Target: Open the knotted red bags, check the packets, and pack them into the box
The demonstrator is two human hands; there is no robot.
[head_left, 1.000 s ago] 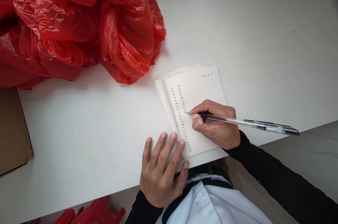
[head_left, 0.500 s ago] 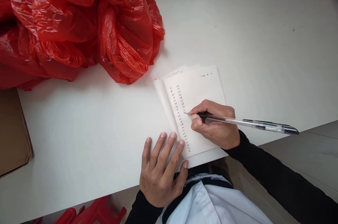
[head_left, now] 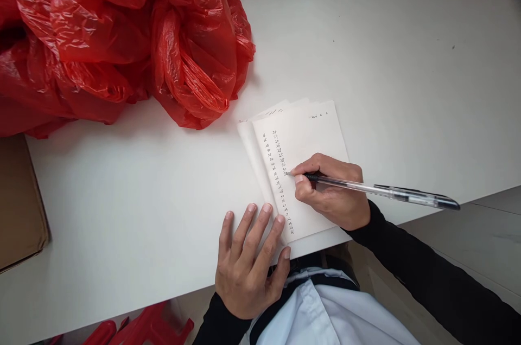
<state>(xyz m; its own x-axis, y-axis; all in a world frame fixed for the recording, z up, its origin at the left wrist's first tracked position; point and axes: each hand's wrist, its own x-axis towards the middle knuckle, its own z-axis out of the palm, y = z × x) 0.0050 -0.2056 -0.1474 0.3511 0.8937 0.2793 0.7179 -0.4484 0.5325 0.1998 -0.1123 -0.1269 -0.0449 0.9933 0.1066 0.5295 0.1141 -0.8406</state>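
Note:
My right hand [head_left: 331,193] is closed on a clear ballpoint pen [head_left: 386,192], its tip touching a small stack of white paper sheets [head_left: 313,133] at the second column of handwritten numbers. My left hand [head_left: 248,263] lies flat and open on the white table [head_left: 122,198], fingers spread, fingertips pressing the lower left corner of the sheets. Both arms wear black sleeves.
A large heap of crumpled red plastic bags [head_left: 122,36] fills the table's far left. A brown cardboard box [head_left: 20,198] sits at the left edge. A red plastic stool [head_left: 150,328] shows below the table's near edge.
The pen tip shifts very slightly at the same number in the second column. The left hand stays put.

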